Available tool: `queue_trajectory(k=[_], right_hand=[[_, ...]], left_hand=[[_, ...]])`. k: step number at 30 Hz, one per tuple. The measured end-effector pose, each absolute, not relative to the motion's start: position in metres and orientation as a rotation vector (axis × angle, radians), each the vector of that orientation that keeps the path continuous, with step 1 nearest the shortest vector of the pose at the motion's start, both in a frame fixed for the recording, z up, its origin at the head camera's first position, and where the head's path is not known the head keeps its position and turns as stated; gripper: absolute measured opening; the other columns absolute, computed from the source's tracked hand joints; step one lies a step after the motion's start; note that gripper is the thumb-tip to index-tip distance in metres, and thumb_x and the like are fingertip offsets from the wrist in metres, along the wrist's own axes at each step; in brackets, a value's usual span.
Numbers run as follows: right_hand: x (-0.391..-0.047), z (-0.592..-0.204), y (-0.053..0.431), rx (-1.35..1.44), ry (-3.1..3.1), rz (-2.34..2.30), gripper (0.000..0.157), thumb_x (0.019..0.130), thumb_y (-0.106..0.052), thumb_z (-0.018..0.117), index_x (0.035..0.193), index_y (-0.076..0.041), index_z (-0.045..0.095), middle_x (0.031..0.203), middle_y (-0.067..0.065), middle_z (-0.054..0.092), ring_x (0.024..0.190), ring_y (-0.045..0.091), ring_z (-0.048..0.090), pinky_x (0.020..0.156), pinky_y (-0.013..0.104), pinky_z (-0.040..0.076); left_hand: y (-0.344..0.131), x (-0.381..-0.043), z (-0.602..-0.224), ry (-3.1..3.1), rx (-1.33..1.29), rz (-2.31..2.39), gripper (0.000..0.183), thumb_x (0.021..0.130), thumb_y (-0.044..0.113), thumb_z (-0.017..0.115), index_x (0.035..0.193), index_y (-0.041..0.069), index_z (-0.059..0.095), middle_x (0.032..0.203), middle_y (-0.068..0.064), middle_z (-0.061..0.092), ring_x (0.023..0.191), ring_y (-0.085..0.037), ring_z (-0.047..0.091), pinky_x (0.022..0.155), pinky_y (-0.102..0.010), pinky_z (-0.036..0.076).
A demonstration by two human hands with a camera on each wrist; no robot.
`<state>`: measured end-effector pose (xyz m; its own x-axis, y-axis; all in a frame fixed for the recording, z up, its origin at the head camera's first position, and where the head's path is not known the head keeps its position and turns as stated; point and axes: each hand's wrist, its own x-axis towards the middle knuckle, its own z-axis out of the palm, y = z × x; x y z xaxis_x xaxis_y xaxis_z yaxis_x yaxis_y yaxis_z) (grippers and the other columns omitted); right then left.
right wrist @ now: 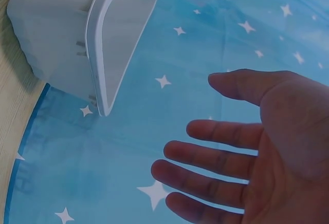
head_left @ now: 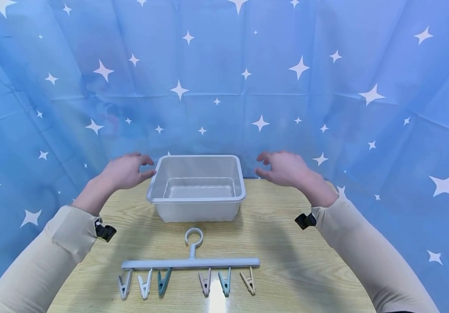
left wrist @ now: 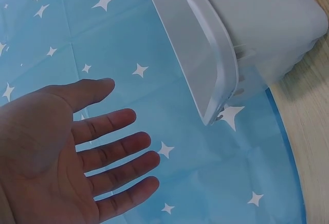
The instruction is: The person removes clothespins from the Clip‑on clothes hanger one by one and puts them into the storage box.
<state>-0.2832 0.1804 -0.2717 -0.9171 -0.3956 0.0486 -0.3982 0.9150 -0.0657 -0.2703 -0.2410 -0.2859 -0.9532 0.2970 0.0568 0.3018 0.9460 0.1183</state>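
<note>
A pale grey plastic bin (head_left: 197,211) with a wide rim stands on the wooden table, and its inside holds nothing. My left hand (head_left: 128,171) hovers just off its left side, fingers spread and relaxed. On the opposite side my right hand (head_left: 283,168) is held up in the same way, a little farther from the rim. Both wrist views show gaps between the palms and the bin. Nearer to me lies a grey-blue clip hanger (head_left: 191,263) with a round hook, and several clothes pegs in grey, white, teal, pinkish and beige hang along its bar.
The wooden table (head_left: 279,243) ends just behind the bin. A blue curtain (head_left: 216,78) with white stars closes off the back and both sides. Light glares off the tabletop near the front edge.
</note>
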Motion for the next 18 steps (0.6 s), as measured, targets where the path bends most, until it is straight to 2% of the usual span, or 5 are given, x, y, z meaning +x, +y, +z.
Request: queue_trajectory(k=[8, 14, 18], right_hand=[[-0.279, -0.275, 0.179, 0.655, -3.029, 0.118, 0.047, 0.098, -0.047, 0.055, 0.133, -0.017, 0.061, 0.120, 0.005, 0.071, 0.109, 0.031, 0.066, 0.086, 0.054, 0.053], [-0.274, -0.281, 0.179, 0.677, -3.027, 0.138, 0.045, 0.097, -0.047, 0.057, 0.131, -0.016, 0.062, 0.117, 0.004, 0.072, 0.101, 0.027, 0.069, 0.083, 0.052, 0.054], [-0.272, -0.284, 0.179, 0.685, -3.029, 0.150, 0.044, 0.097, -0.047, 0.058, 0.129, -0.017, 0.063, 0.115, 0.004, 0.073, 0.097, 0.025, 0.069, 0.081, 0.050, 0.054]], left_hand=[[-0.241, -0.265, -0.289, -3.063, -0.496, -0.198, 0.042, 0.101, 0.037, 0.056, 0.130, 0.008, 0.063, 0.123, -0.018, 0.065, 0.110, -0.037, 0.064, 0.087, -0.057, 0.051], [-0.240, -0.263, -0.292, -3.068, -0.534, -0.201, 0.041, 0.101, 0.037, 0.056, 0.127, 0.007, 0.064, 0.117, -0.017, 0.070, 0.103, -0.036, 0.067, 0.082, -0.055, 0.053], [-0.240, -0.260, -0.294, -3.085, -0.544, -0.204, 0.043, 0.101, 0.037, 0.055, 0.130, 0.006, 0.063, 0.118, -0.016, 0.070, 0.104, -0.036, 0.067, 0.084, -0.056, 0.053]])
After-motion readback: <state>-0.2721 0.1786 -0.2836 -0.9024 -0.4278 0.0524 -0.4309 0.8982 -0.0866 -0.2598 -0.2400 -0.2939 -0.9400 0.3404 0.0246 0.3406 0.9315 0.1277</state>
